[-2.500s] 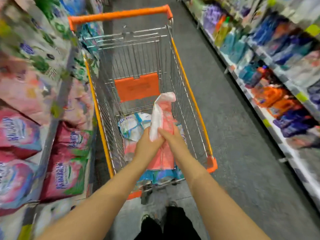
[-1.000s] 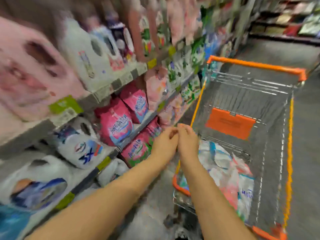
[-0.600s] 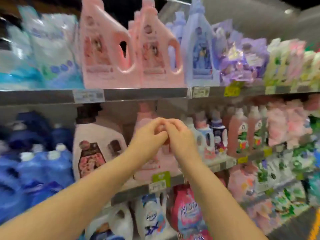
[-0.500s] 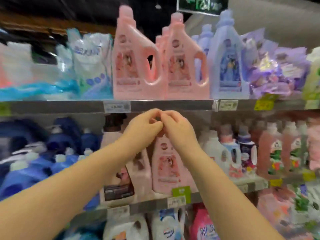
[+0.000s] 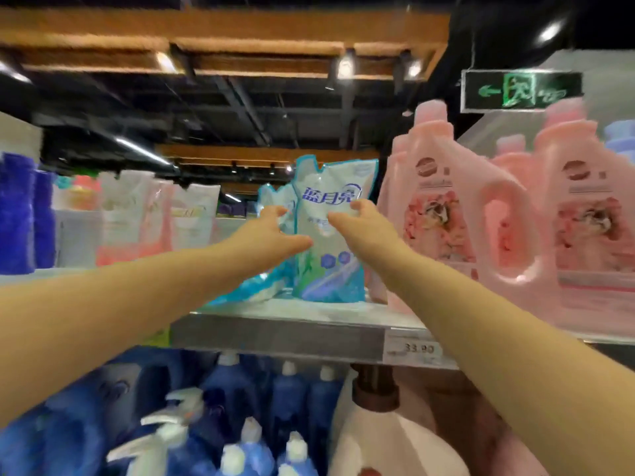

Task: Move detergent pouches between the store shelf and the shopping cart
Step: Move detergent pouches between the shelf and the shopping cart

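A white and blue detergent pouch stands upright on the top shelf. A second similar pouch leans just behind it on the left. Both my arms reach up to it. My left hand is at the pouch's left edge, its thumb across the front and its fingers spread. My right hand is at the upper right of the pouch with its fingers curved and apart. Neither hand is closed round the pouch. The shopping cart is out of view.
Large pink detergent jugs stand close on the right of the pouch. White and pink pouches and blue bottles line the shelf to the left. Blue bottles fill the shelf below. A price tag sits on the shelf edge.
My view swung from the cart to the shelf and then up to the top shelf. My hands, held together before, have parted and reached up to the white and blue pouch.
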`<state>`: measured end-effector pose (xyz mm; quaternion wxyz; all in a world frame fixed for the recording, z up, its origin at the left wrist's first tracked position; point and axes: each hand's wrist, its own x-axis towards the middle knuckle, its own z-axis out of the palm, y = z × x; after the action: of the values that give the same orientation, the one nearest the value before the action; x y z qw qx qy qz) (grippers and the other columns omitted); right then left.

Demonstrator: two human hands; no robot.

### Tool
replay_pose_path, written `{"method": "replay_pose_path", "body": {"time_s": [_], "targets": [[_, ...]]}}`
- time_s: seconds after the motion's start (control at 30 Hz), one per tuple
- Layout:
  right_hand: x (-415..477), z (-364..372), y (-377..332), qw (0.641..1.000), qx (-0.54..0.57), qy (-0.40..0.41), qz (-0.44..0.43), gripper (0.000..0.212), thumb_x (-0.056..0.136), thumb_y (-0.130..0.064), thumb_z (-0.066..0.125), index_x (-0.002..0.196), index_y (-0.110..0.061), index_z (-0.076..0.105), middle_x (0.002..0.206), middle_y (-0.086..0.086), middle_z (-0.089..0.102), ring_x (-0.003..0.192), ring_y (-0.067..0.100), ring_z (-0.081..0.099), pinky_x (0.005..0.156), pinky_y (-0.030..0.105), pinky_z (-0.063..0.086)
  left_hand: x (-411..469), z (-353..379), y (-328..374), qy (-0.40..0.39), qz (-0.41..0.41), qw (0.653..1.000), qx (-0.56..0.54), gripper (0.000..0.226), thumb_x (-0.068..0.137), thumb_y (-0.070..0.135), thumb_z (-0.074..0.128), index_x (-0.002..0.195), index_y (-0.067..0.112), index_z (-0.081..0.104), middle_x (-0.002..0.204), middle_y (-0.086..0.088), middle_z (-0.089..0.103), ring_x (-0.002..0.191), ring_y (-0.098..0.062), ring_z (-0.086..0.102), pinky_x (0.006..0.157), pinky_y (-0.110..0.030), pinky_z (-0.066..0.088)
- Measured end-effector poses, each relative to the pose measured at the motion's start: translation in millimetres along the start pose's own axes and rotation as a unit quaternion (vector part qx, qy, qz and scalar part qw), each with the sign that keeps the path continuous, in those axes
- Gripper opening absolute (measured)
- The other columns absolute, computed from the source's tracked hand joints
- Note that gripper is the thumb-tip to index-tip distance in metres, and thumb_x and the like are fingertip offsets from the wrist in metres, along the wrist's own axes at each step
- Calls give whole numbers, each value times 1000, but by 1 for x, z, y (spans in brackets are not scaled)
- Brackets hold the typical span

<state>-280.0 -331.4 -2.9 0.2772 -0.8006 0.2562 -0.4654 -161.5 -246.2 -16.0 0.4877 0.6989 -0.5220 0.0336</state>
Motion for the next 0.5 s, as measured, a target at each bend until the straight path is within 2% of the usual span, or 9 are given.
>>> {"method": "replay_pose_path", "body": {"time_s": [0.1,0.17,0.2,0.27,0.33,0.37,0.4,0.43,0.5], "targets": [[23,5,8,997,-15,13,77,63,88,-33,55,141,-8,30,140,10,43,127,29,43,99,31,36,19,8,1,-43,-79,995,-36,78,82,36,67,143,22,21,133,-7,47,115,-23,52,91,-42,50],[104,45,10,992,-23,100,78,67,86,-36,55,139,-4,28,139,13,40,126,31,42,102,36,39,98,0,-33,-94,-84,990,-58,86,81,40,68,146,23,15,142,-4,39,123,-24,45,99,-47,43],[107,39,8,989,-9,113,98,69,87,-36,55,140,-2,25,141,17,38,128,33,41,103,38,38,106,6,-35,-124,-105,985,-55,88,79,42,69,146,23,15,144,-3,37,126,-25,42,102,-48,40],[115,36,15,987,4,95,129,70,91,-36,52,141,0,20,145,19,31,132,33,36,104,36,34,113,18,-39,-153,-122,979,-49,103,68,51,76,145,26,12,146,0,33,130,-25,37,104,-46,36],[121,45,27,985,-8,83,150,70,92,-39,50,145,-3,22,149,15,27,123,35,42,92,36,39,125,33,-49,-164,-115,977,-75,125,52,56,82,146,34,3,147,3,32,130,-23,37,102,-44,36],[123,51,34,983,-1,91,160,73,89,-42,52,146,-6,23,148,11,29,105,33,51,77,32,43,133,41,-51,-162,-118,976,-90,128,52,53,83,146,31,-2,146,2,35,127,-22,40,99,-43,38],[127,55,42,979,22,104,175,77,86,-45,54,145,-7,23,147,8,32,86,28,52,65,27,41,137,47,-50,-151,-117,976,-100,127,58,48,83,146,24,-4,144,-1,37,123,-23,42,97,-41,40],[129,57,47,975,45,124,180,79,85,-45,56,145,-7,21,146,6,33,82,24,51,61,26,37,141,52,-48,-129,-111,981,-92,120,64,44,81,146,18,-2,142,-7,37,123,-26,43,96,-40,41],[130,60,52,969,81,156,174,83,85,-43,60,146,-9,15,144,7,37,92,19,46,58,22,30,141,55,-43,-87,-89,991,-58,107,71,38,77,145,6,6,141,-17,36,126,-33,42,98,-40,38]]}}
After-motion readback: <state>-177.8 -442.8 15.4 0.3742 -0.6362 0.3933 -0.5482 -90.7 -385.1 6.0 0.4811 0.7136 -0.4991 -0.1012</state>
